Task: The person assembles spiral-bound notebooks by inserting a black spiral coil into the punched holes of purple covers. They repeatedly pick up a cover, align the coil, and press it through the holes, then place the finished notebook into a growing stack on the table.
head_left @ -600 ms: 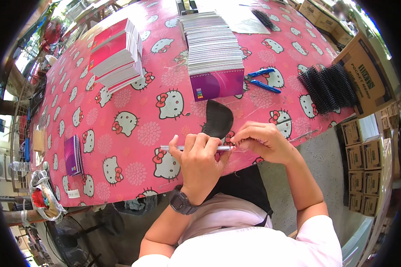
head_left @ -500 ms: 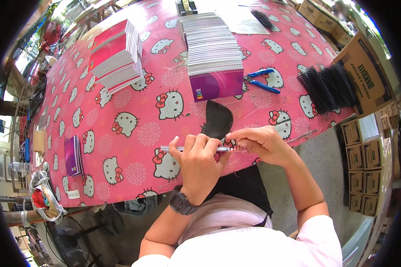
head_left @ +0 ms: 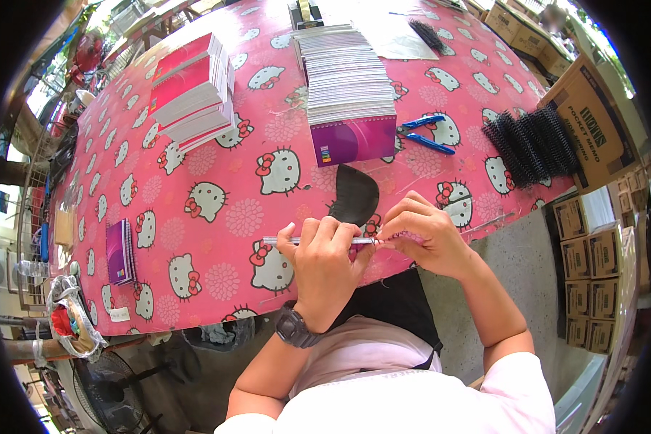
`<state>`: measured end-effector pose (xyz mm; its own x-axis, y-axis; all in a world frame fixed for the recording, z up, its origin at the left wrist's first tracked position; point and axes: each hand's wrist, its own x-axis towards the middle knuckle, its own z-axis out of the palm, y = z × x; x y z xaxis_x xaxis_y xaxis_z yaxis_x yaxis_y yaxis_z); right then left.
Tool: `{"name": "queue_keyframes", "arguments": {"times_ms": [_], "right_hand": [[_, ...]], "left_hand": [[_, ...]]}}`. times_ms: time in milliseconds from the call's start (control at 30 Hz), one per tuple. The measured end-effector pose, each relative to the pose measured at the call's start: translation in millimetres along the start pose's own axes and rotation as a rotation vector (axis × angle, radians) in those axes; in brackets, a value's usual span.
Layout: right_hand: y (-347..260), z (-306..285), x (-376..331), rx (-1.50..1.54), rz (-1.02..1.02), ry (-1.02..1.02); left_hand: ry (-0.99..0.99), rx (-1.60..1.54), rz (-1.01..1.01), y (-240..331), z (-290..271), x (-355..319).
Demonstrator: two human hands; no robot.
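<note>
My left hand (head_left: 324, 260), a watch on its wrist, is closed over a thin memo pad (head_left: 273, 240) held almost edge-on above the table's near edge. My right hand (head_left: 430, 237) is closed at the pad's right end, thumb and fingers pinching what looks like part of a thin spiral coil; the fingers mostly hide it. Just beyond both hands lies a flat black rounded piece (head_left: 356, 195). Behind that stands a long row of pads (head_left: 347, 79) with a purple cover (head_left: 354, 141) facing me. Blue-handled pliers (head_left: 428, 136) rest to its right.
Black spiral coils (head_left: 532, 148) are piled at the right, against a cardboard box (head_left: 593, 123). Red-covered pads (head_left: 188, 90) stack at the far left. A finished-looking purple spiral notebook (head_left: 120, 253) lies on the left of the pink table (head_left: 217, 311). Cartons (head_left: 589, 275) stand below, right.
My right hand's fingers have risen and bunched more upright at the pad's right end. My left hand stays almost in place, still gripping the pad.
</note>
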<state>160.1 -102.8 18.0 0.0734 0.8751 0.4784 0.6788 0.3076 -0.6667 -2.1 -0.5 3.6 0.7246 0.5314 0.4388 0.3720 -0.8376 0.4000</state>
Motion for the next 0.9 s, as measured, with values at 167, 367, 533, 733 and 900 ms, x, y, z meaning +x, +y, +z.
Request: {"name": "queue_keyframes", "arguments": {"times_ms": [167,367,533,733,900], "right_hand": [[4.3,0.8,-11.1,0.088,0.152,-0.123],[-7.3,0.3,-8.8,0.192,0.317,-0.080],[-1.5,-3.9,0.8,0.178,0.251,-0.247],[-17.8,-14.5,18.9,0.215,0.404,-0.376],[-3.7,-4.3,7.5,0.076,0.247,-0.260]], "left_hand": [[-0.025,0.036,0.000,0.7,-1.0,-3.7],[-0.050,-0.258,0.159,-5.2,-8.0,-5.0],[-0.102,-0.226,0.175,-13.2,-13.0,-8.0],[0.054,-0.161,0.176,-13.1,-8.6,-13.2],[0.023,-0.135,0.198,-12.4,-6.5,-10.8]]}}
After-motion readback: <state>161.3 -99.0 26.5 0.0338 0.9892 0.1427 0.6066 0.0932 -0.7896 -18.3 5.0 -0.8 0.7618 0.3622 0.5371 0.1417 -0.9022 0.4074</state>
